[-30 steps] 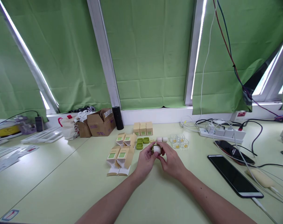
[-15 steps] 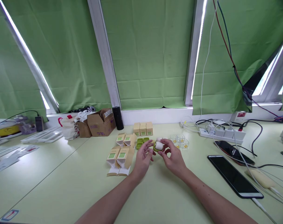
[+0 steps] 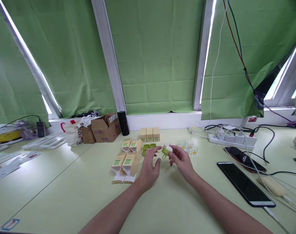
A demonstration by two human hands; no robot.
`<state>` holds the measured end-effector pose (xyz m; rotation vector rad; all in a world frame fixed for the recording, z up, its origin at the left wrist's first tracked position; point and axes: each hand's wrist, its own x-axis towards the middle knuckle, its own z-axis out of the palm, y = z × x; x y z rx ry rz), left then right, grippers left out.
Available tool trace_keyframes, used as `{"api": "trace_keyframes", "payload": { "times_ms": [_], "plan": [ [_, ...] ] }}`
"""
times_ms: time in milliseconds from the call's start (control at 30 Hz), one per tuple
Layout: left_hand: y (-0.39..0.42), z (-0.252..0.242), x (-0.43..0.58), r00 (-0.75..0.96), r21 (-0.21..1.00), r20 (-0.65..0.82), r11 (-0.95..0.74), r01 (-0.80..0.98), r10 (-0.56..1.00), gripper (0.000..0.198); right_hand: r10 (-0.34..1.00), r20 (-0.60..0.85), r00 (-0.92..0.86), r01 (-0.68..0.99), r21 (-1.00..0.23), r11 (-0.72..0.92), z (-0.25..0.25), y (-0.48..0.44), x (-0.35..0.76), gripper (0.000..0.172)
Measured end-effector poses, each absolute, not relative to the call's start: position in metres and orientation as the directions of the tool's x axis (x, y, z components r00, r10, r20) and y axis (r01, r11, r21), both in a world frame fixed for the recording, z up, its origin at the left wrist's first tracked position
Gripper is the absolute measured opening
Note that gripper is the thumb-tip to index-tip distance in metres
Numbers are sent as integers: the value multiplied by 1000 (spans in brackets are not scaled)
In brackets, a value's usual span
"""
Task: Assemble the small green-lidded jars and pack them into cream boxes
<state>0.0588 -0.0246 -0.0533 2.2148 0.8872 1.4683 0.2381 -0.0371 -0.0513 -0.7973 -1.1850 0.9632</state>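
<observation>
My right hand point(image 3: 181, 161) pinches a small green-and-white case point(image 3: 166, 150) between thumb and fingers, above the middle of the table. The green part looks like a cover with a thin loop hanging below it; the white part faces up and right. Just left of it, my left hand point(image 3: 150, 166) holds nothing, with thumb and fingers spread. Behind my left fingers stand several green square cases point(image 3: 146, 147), partly hidden. Several clear containers with yellow spots point(image 3: 193, 150) lie beyond my right hand.
Open kraft boxes with green labels point(image 3: 127, 163) stand left of my hands, and upright ones point(image 3: 149, 134) stand farther back. A phone point(image 3: 245, 183), cables and a power strip point(image 3: 232, 140) lie to the right. A cardboard box point(image 3: 105, 130) and black cylinder point(image 3: 123, 123) stand at the back left.
My left hand has let go of the case and moved slightly down and left, its fingers spreading. My right hand has turned the case so its green side shows.
</observation>
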Motion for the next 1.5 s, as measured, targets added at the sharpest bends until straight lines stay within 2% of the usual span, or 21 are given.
{"api": "trace_keyframes", "payload": {
  "times_ms": [300,600,833,1067,1233,1300,1400,1433,1500],
  "plan": [
    [-26,-53,59,375,426,738,-819,386,561,55,987,160,2,-383,-912,149,-48,-38,236,54],
    [-23,-59,60,389,382,742,-821,425,546,57,990,111,-82,-392,-917,70,-50,-38,232,61],
    [-16,-62,59,306,493,727,-777,391,615,54,993,98,-63,-330,-941,72,-53,-39,236,62],
    [-15,-56,62,164,721,605,-624,301,779,42,988,133,-76,-284,-953,106,-51,-40,240,64],
    [-11,-51,65,124,872,464,-477,111,877,37,981,193,12,-156,-969,192,-50,-33,249,63],
    [-11,-48,66,135,903,415,-425,55,900,45,959,244,142,-62,-965,255,-52,-25,258,56],
    [-11,-44,65,143,928,366,-372,21,920,55,851,365,377,152,-931,332,-57,-12,277,42],
    [-11,-44,65,136,934,353,-358,14,926,56,811,390,436,228,-920,319,-59,-9,285,40],
    [-11,-44,64,115,945,327,-328,-4,938,57,750,396,529,404,-895,188,-61,-2,302,41]
  ]
}}
